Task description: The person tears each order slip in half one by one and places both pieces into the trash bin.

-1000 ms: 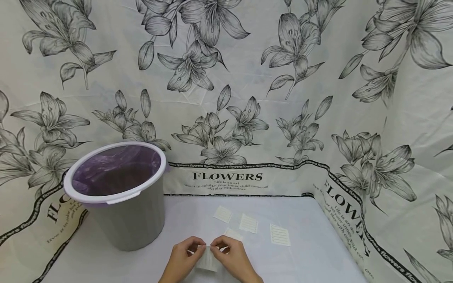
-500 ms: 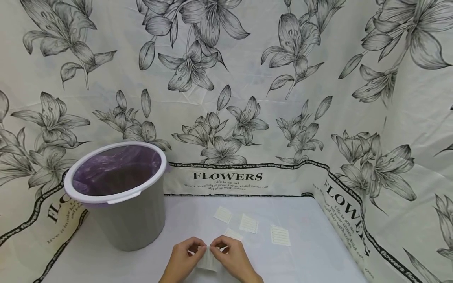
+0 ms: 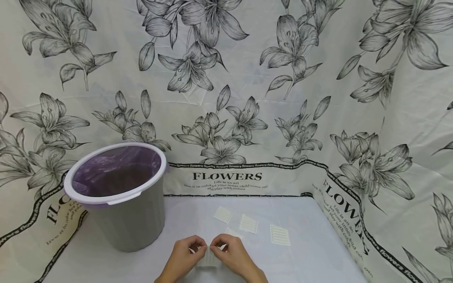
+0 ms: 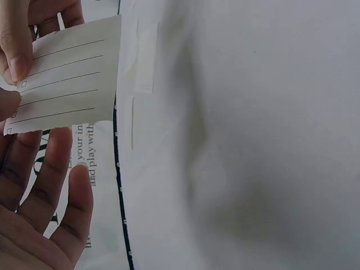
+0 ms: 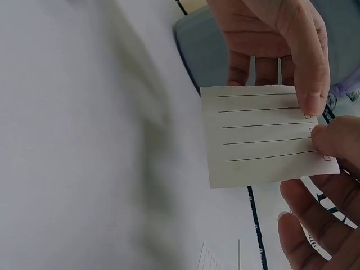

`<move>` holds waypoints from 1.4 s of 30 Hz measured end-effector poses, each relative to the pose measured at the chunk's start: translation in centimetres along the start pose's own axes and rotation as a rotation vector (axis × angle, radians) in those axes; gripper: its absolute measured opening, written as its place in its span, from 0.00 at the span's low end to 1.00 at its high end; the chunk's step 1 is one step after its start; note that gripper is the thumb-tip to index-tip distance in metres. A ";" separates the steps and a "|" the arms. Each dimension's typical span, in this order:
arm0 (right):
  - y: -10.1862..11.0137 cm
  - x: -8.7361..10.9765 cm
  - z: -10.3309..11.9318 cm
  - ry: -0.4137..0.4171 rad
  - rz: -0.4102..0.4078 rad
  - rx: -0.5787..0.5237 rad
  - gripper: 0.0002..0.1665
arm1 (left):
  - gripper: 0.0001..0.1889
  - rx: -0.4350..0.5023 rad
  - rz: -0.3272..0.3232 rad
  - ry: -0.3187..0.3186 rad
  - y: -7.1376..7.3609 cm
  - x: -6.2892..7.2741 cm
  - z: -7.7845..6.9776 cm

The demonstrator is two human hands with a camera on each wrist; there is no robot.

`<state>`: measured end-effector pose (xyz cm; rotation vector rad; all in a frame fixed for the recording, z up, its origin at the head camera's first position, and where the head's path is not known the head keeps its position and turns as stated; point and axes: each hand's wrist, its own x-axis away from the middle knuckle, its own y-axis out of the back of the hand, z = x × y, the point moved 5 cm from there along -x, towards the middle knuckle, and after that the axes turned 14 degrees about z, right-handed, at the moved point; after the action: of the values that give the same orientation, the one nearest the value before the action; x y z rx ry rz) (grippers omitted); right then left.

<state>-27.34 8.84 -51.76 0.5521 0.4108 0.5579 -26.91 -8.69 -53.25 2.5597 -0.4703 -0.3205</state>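
Note:
Both hands hold one small white slip of paper [image 3: 209, 259] between them near the table's front edge. Thin ruled lines and little checkboxes show on it in the left wrist view. My left hand [image 3: 186, 253] pinches the checkbox edge between thumb and fingers. Right beside it, my right hand [image 3: 234, 253] pinches the same edge, the two thumbs nearly meeting. The slip looks whole and hangs from the fingertips toward me. Beyond the hands, several similar lined slips lie on the table, including a near slip [image 3: 233, 232] partly covered by the right hand, and a right-hand slip [image 3: 280, 235].
At the left stands a grey bin [image 3: 127, 224] with a white rim and a purple liner. A white cloth covers the table [image 3: 301, 259]. Flower-printed fabric [image 3: 226, 118] hangs behind and along both sides.
The held slip's lower edge has risen slightly and its lined face shows more plainly. Both hands keep their pinch in almost the same place.

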 end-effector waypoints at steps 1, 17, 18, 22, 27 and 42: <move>0.1 -0.1 0.0 -0.005 0.005 0.004 0.04 | 0.03 0.000 -0.001 -0.009 0.0 -0.1 -0.1; 2.0 -2.0 -1.0 -0.126 0.104 -0.043 0.07 | 0.04 -0.012 0.063 -0.033 1.3 -2.4 -1.0; 2.0 -2.0 -1.0 -0.127 0.106 -0.040 0.07 | 0.04 -0.009 0.066 -0.022 1.3 -2.5 -0.9; 1.8 -2.2 -1.0 -0.119 0.099 -0.039 0.07 | 0.05 0.033 0.074 0.017 1.5 -2.7 -0.6; 1.5 -2.2 -1.1 -0.111 0.087 -0.034 0.07 | 0.07 0.083 0.095 0.068 1.5 -2.8 -0.2; 1.5 -2.0 -0.3 0.027 0.029 0.048 0.06 | 0.07 0.149 0.074 0.141 1.4 -3.0 0.1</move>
<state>-29.60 8.77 -50.67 0.5981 0.4437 0.5854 -30.07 -8.73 -52.20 2.6785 -0.5524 -0.0802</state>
